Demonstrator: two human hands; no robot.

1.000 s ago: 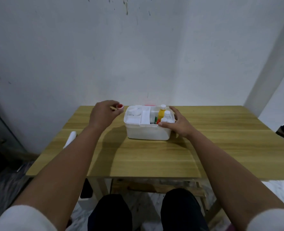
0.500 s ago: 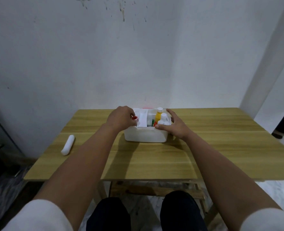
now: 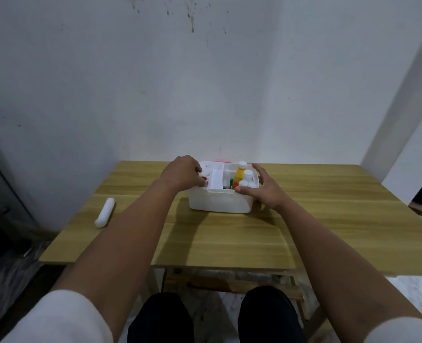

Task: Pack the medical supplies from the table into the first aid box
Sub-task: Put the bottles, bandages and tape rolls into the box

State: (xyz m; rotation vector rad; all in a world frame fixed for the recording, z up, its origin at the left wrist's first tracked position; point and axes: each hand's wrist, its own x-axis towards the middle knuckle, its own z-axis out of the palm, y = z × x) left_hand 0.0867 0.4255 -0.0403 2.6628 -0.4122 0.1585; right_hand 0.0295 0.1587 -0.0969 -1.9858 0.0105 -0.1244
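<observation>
Left hand (image 3: 184, 173) is curled over the left compartment of the first aid box (image 3: 221, 203), fingers closed on a small red-capped item (image 3: 204, 179) that I am lowering in. From the head view I can't make out what that item is, only the red spot at my fingertips. Right hand (image 3: 263, 191) lies flat and loose against the box's right wall, thumb on the near rim, grasping nothing, only bracing. The box sits mid-counter with a yellow bottle (image 3: 239, 175) and white bottles (image 3: 248, 176) upright in its right side. To do this well, I judge I should keep that brace firm, seat the item fully below the rim before letting go, then fetch the white roll (image 3: 104, 212) lying well apart near the left edge of the counter (image 3: 229, 238).
</observation>
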